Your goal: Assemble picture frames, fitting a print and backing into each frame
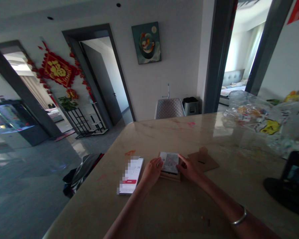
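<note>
A small flat rectangular pack (pixel 170 162) with a greyish, picture-like top lies over a shallow brown cardboard box (pixel 169 177) on the table. My left hand (pixel 153 170) has its fingers curled against the pack's left edge. From the other side, my right hand (pixel 188 167) grips the right edge with thumb and fingertips. Whether the pack rests in the box or is slightly raised, I cannot tell. Just right of my right hand lies a flat brown cardboard piece (pixel 206 160) with a dark slot. A phone (pixel 132 177) with a lit screen lies left of my left hand.
The stone-topped table (pixel 149 136) carries clear plastic bags (pixel 271 121) at the far right. A dark device on a round stand (pixel 289 186) is near the right edge. Beyond the table stands a quilted chair (pixel 169 109); a dark bag (pixel 83 172) sits low at the left.
</note>
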A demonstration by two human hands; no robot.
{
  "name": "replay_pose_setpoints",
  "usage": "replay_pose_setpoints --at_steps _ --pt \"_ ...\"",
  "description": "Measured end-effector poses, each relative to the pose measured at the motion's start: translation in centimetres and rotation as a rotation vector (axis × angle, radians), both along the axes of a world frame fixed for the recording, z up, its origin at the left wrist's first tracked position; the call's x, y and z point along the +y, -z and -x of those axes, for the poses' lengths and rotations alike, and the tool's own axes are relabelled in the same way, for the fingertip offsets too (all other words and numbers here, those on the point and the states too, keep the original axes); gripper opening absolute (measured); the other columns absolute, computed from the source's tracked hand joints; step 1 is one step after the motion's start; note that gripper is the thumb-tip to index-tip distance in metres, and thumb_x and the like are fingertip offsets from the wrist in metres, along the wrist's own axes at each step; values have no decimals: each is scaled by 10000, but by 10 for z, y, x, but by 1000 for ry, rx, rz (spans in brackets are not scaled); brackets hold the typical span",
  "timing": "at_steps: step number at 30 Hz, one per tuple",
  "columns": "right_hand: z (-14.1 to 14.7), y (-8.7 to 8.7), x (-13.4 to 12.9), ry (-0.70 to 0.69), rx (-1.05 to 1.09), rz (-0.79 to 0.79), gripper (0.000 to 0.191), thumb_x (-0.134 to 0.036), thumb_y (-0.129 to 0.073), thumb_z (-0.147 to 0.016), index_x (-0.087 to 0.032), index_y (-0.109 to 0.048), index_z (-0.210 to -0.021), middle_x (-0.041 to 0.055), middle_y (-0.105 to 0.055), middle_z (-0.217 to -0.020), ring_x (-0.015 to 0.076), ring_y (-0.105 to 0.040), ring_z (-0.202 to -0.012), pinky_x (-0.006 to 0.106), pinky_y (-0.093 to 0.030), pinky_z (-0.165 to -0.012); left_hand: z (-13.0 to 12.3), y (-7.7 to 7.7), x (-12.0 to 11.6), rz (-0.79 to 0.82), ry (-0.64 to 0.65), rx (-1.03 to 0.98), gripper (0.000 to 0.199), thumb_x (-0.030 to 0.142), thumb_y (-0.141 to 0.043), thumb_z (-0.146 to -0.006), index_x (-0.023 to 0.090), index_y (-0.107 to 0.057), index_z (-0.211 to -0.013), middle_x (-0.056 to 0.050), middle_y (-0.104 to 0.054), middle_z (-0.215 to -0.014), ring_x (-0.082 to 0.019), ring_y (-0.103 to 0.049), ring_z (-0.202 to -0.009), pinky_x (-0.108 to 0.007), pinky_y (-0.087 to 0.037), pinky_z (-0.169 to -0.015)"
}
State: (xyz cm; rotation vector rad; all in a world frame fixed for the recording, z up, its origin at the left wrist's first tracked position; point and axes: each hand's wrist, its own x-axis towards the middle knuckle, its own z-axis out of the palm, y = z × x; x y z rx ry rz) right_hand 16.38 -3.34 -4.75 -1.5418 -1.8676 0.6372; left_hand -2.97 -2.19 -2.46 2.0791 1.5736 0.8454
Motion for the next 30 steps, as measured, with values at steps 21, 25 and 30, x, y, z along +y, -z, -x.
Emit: replay_pose_setpoints --at_steps 21,25,30 --pt "-15 6 22 73 211 -21 405 -298 -374 -795 -105 -592 -1077 117 -599 -1108 200 -517 -1065 306 -354 -920 -4 4 1 54 -13 14 321 277 -412 -768 135 -632 -953 -84 -632 -973 -153 -574 -839 -248 -416 -758" --pt "-19 4 27 65 261 50 344 -298 -424 -766 -144 -629 -995 89 -638 -1039 206 -560 -1005 312 -391 -882 -6 1 0 47 -47 34 345 273 -426 -767 118 -606 -1017 -108 -608 -1035 -159 -569 -868 -257 -414 -797" --pt "-17 0 30 19 318 92 285 -283 -451 -732 -145 -637 -899 87 -664 -960 211 -591 -931 303 -413 -840 -3 2 1 34 -52 64 330 273 -423 -776 136 -598 -1021 -99 -591 -1053 -145 -566 -874 -243 -417 -799"
